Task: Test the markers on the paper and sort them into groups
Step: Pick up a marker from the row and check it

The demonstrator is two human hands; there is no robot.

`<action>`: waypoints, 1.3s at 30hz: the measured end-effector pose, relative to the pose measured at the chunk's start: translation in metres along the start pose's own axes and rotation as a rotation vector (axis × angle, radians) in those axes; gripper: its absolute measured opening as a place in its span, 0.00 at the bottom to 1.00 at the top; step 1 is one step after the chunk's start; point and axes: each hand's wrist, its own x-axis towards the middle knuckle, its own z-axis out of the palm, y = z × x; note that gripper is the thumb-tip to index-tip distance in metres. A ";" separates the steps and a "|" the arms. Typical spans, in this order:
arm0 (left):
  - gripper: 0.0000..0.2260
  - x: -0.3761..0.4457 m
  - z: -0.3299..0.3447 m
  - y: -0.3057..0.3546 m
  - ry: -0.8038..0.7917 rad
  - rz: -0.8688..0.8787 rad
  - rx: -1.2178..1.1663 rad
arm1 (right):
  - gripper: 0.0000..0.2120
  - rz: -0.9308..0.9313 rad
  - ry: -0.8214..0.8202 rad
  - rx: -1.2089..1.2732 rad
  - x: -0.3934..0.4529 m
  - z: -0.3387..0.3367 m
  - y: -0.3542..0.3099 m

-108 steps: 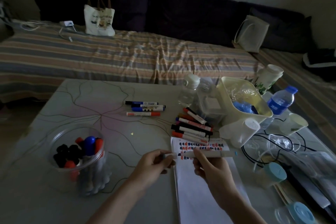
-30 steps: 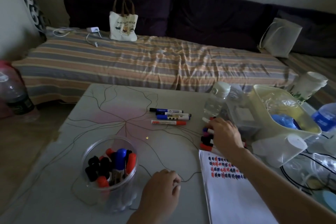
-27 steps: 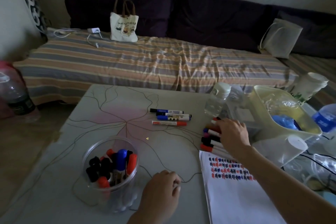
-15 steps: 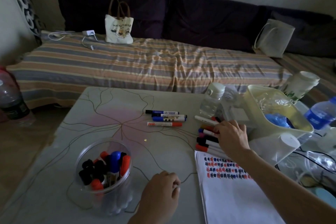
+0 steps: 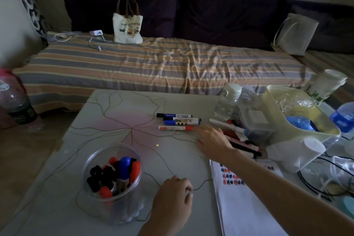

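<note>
The markers lie in two lots on the worktop (image 5: 134, 140): a row of three markers (image 5: 178, 121) mid-table and a looser marker pile (image 5: 239, 138) beside the test paper (image 5: 245, 207), with more standing capped in a clear tub (image 5: 113, 182). The right hand (image 5: 212, 140) lies flat between the lots, fingers spread and holding nothing; the left hand (image 5: 172, 201) rests loosely curled, empty. They look light, stiff, smooth and prone to roll, so a mid-barrel pinch should suit.
</note>
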 end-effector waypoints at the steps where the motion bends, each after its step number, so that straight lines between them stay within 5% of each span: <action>1: 0.06 0.001 0.000 -0.001 0.021 -0.008 -0.007 | 0.24 -0.017 -0.041 -0.019 0.009 0.005 -0.009; 5: 0.06 0.010 -0.002 -0.006 0.077 -0.157 -0.149 | 0.27 0.010 -0.143 -0.056 0.035 0.025 -0.033; 10: 0.07 0.013 0.003 -0.010 0.064 -0.171 -0.160 | 0.21 0.049 0.121 -0.134 0.031 0.045 -0.039; 16: 0.06 0.012 0.005 -0.014 0.037 -0.174 -0.150 | 0.14 0.011 0.004 -0.204 0.026 0.045 -0.050; 22: 0.12 0.014 -0.001 -0.005 0.054 -0.216 -0.207 | 0.05 0.166 0.282 0.491 -0.028 0.001 -0.057; 26: 0.26 0.004 -0.012 0.009 0.013 -0.140 -0.364 | 0.04 0.515 0.152 0.953 -0.103 -0.016 -0.036; 30: 0.14 -0.013 -0.027 0.032 -0.027 0.161 -0.354 | 0.05 0.671 0.075 1.425 -0.162 -0.025 -0.034; 35: 0.06 -0.035 -0.038 0.051 -0.026 0.331 -0.370 | 0.08 0.664 0.039 1.615 -0.208 -0.039 -0.032; 39: 0.06 -0.050 -0.040 0.055 -0.096 0.281 -0.489 | 0.08 0.538 -0.108 1.222 -0.242 -0.043 -0.020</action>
